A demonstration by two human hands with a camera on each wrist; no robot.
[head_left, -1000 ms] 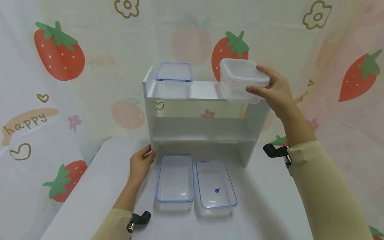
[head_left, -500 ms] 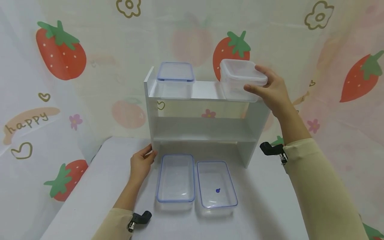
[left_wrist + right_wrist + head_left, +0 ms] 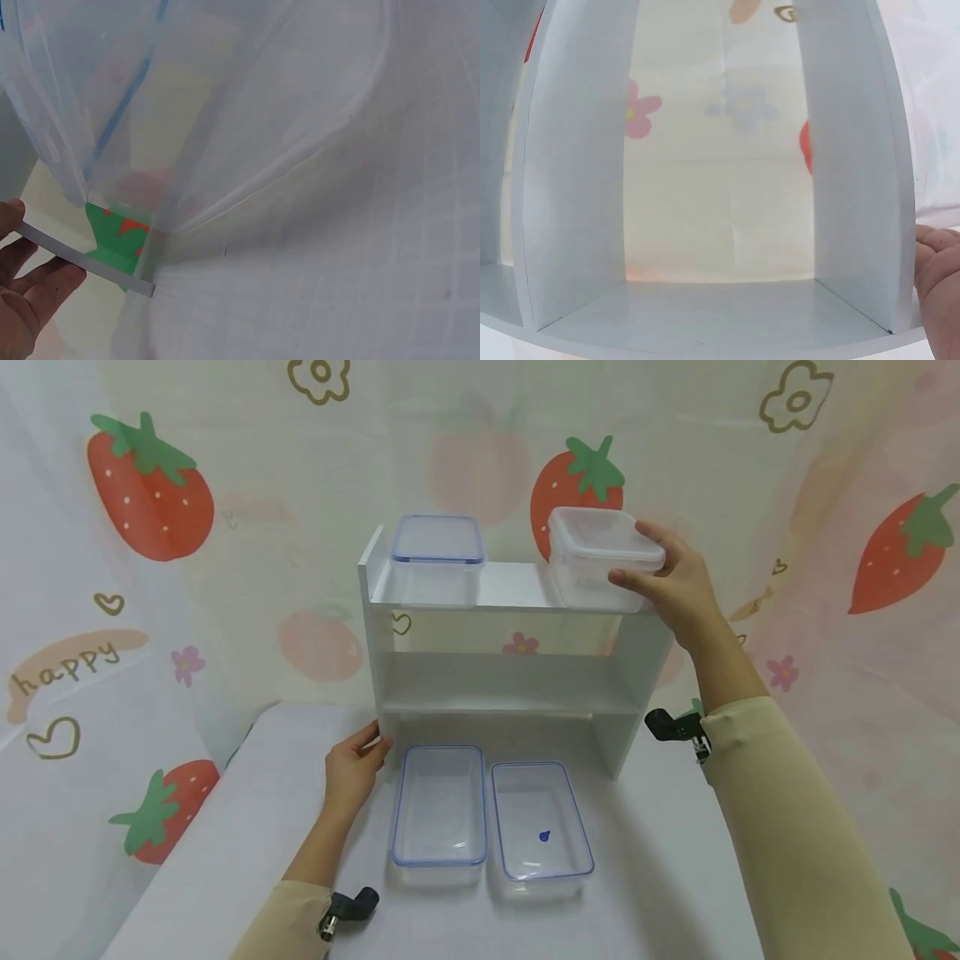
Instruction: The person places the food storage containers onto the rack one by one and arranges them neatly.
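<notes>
My right hand [image 3: 678, 585] grips a clear plastic food container [image 3: 600, 585] with a whitish lid by its right side, thumb in front and fingers behind. It sits at the right end of the top board of a white shelf unit [image 3: 510, 681]. My left hand [image 3: 352, 772] pinches the front edge of the unit's left side panel [image 3: 90, 262], with thumb and fingers on opposite faces in the left wrist view. A second clear container with a blue-rimmed lid [image 3: 438, 539] stands at the top board's left end. In the right wrist view only part of the right hand [image 3: 939, 285] shows.
Two clear blue-rimmed containers stand on the white table [image 3: 675, 877] before the unit: a left one [image 3: 438, 810] and a right one [image 3: 536, 802] with a small blue mark [image 3: 544, 836]. A strawberry-print curtain [image 3: 225, 635] hangs behind.
My right hand and the whitish-lidded container have shifted slightly left and back on the top board. The left hand stays on the side panel.
</notes>
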